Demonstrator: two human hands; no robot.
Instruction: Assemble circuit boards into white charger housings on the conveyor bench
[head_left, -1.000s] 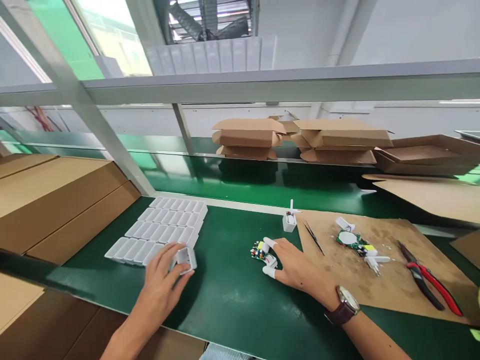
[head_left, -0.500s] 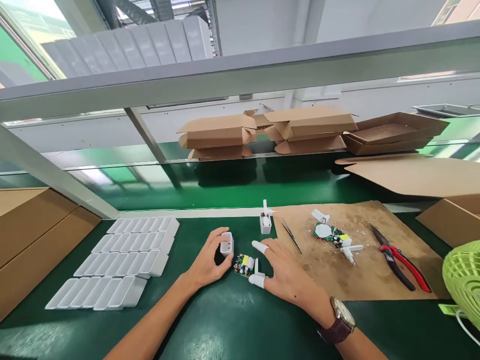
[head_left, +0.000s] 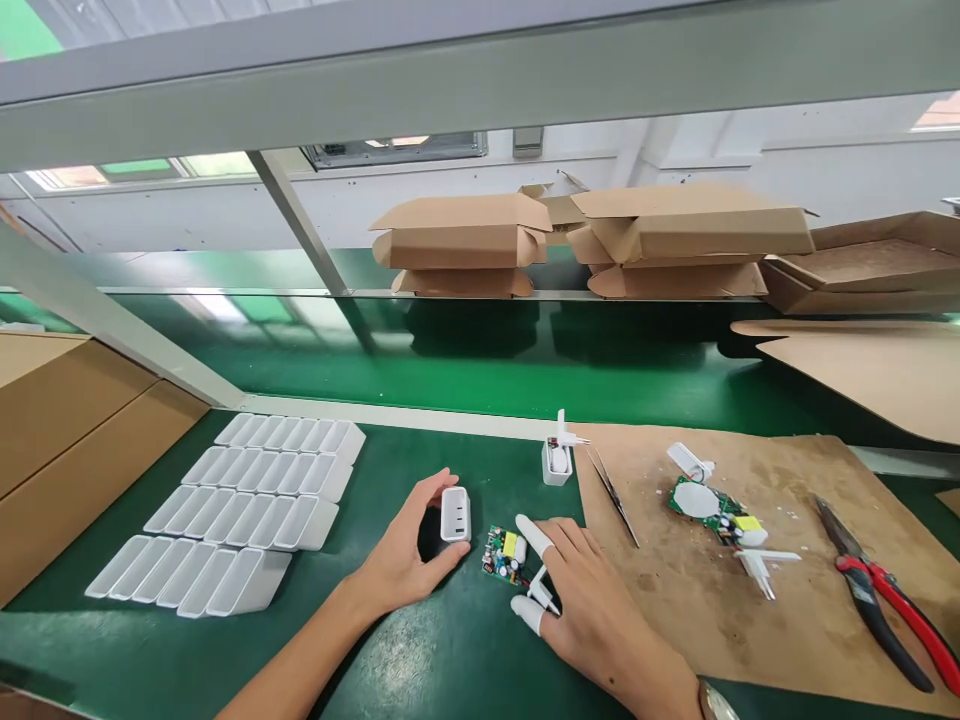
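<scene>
My left hand (head_left: 409, 560) grips a small white charger housing (head_left: 455, 515) between thumb and fingers, its slotted end facing me. Just to the right, a small circuit board (head_left: 504, 553) with a yellow component lies on the green bench. My right hand (head_left: 585, 600) hovers around the board's right end, white covers on its thumb and index finger. These two fingertips stand apart on either side of a white plug piece (head_left: 541, 590); whether they touch it is unclear. Behind, another white housing (head_left: 556, 468) stands with a plug piece on top.
Rows of white housings (head_left: 247, 510) fill the left side. On a brown sheet (head_left: 675, 620) lie tweezers (head_left: 613, 497), another board assembly (head_left: 716, 510) and red-black pliers (head_left: 877, 590). Cardboard boxes (head_left: 461, 245) sit on the back ledge; a large carton (head_left: 90, 430) stands far left.
The camera view has tilted down and come closer to the bench. Both hands keep nearly the same places around the housing and the board.
</scene>
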